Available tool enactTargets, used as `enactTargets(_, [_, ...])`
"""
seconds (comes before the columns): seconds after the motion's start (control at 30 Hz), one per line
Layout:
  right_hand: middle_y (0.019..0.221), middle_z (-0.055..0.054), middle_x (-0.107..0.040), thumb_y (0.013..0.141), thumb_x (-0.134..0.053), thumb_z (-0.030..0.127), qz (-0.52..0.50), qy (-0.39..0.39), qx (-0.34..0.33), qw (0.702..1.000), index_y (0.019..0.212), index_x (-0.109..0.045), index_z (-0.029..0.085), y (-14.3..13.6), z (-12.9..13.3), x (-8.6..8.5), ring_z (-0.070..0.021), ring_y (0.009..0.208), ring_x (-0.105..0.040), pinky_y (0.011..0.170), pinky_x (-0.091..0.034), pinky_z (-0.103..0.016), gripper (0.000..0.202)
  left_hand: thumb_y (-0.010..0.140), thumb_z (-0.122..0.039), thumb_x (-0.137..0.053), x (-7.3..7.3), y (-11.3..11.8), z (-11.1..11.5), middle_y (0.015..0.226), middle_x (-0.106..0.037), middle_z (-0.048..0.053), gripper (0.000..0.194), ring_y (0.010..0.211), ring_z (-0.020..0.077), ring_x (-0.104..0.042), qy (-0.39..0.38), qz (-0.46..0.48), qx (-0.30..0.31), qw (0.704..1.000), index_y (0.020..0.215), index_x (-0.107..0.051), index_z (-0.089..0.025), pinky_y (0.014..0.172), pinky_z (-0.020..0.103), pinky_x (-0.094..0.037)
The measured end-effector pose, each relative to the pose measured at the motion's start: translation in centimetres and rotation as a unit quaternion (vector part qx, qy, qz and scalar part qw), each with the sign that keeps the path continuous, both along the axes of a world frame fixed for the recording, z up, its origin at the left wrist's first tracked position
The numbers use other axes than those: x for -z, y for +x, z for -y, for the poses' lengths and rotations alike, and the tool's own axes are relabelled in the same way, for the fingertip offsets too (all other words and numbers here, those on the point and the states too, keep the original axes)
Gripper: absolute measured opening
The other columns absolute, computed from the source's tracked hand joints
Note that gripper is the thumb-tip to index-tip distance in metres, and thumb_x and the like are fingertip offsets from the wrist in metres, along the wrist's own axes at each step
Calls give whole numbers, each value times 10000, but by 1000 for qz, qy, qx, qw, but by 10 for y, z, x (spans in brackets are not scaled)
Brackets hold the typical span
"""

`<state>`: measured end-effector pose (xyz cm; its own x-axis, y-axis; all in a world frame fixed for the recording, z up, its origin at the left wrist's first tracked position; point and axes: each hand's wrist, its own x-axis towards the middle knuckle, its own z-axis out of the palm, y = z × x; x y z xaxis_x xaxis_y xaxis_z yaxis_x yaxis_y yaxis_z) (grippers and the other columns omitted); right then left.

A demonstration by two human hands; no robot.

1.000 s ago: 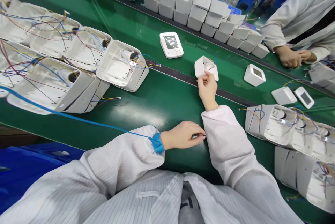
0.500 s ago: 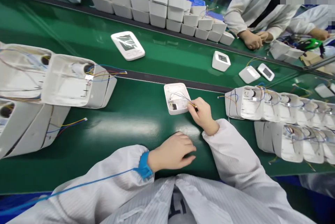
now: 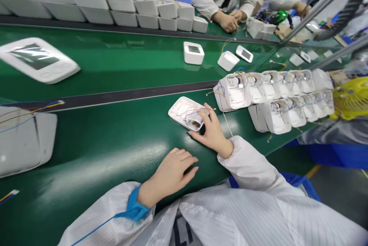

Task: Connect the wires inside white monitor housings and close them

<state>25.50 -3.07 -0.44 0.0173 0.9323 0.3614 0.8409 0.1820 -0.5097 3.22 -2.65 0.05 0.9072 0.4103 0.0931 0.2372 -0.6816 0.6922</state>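
A shallow white plastic housing [image 3: 178,112] lies on the green bench, inner side up, with thin coloured wires and a small dark part inside. At its right end, my right hand [image 3: 212,130] grips it, thumb along the near edge and fingers over the far side. The wires' loose ends pass by the fingertips. My left hand [image 3: 171,171] rests palm down on the bench nearer my body, fingers stretched out and holding nothing. A blue wrist strap [image 3: 135,204] with a cord is round the left wrist.
Rows of deeper white housings with wires [image 3: 234,92] stand at the right; another housing [image 3: 25,142] is at the left. A display unit [image 3: 37,60] and smaller units [image 3: 194,53] lie beyond the dark strip. A co-worker's hands [image 3: 228,22] rest across the bench.
The view has swung to the right. The housing has turned to lie at a slant, and my right hand has shifted from the wires to its right end. My left hand stays flat.
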Motion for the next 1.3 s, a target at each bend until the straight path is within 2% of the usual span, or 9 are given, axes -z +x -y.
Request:
enactTargets(0.33, [1460,-190,-393,764,-812,551,-12,-5,30,999,1278,-567,242,22,52,3,-344,1420,-408,1085,-474,-507,647,989,-277,-504,5,-1,-2,975,-719,54,203,864,203,-633,11,19,11,1000,1090,-662,-198,783,373,-439])
enactTargets(0.47, [1455,-213,-400,774,-806,539,19,-14,8,1000,1262,-574,214,53,93,1,-371,1372,-457,1024,-514,-515,631,988,-276,-516,6,-1,-2,978,-719,38,194,862,194,-634,14,22,11,1000,1100,-656,-202,771,365,-433])
enactTargets(0.6, [1528,-209,-346,829,-754,374,82,-5,-13,997,1368,-518,213,93,127,-6,-388,1413,-409,1051,-496,-550,610,985,-280,-525,5,-2,-2,984,-721,31,195,866,192,-640,17,25,9,1000,1102,-659,-200,776,365,-432])
enactTargets(0.7, [1433,-183,-464,867,-670,199,127,68,93,985,1338,-567,226,109,140,-15,-335,1293,-530,952,-555,-483,483,986,-282,-525,5,-2,-3,973,-722,27,196,861,187,-645,18,30,10,999,1100,-662,-198,772,358,-432])
enactTargets(0.8, [1118,-118,-625,913,-563,120,101,143,202,964,1083,-676,227,102,140,-21,-246,1017,-644,823,-569,-398,231,987,-284,-524,5,-1,-3,967,-722,25,199,856,183,-645,22,34,12,999,1098,-663,-195,774,356,-434])
enactTargets(0.9, [885,-44,-669,949,-565,196,39,24,154,987,1111,-646,225,78,130,-21,-182,745,-650,672,-539,-326,183,990,-294,-519,6,-1,-3,962,-723,25,204,848,183,-643,25,37,11,999,1092,-665,-195,768,354,-432])
enactTargets(1.03, [752,14,-667,970,-609,372,4,-161,131,978,1377,-489,184,53,117,-15,-157,586,-603,609,-494,-306,464,992,-302,-516,6,-1,-3,962,-723,26,204,852,188,-643,25,32,12,999,1083,-667,-199,757,355,-428])
enactTargets(1.2, [800,-32,-656,987,-557,459,13,-132,142,981,1008,-624,189,63,122,-12,-161,636,-604,636,-492,-304,279,994,-303,-508,6,-1,-3,958,-724,29,211,845,187,-642,23,32,11,999,1083,-667,-198,750,356,-427])
enactTargets(1.3, [739,1,-640,969,-582,425,-5,-123,169,978,1181,-566,185,73,125,-11,-157,580,-585,613,-495,-302,320,995,-305,-506,5,0,-3,954,-726,29,211,841,187,-641,21,32,12,999,1084,-664,-199,747,358,-427])
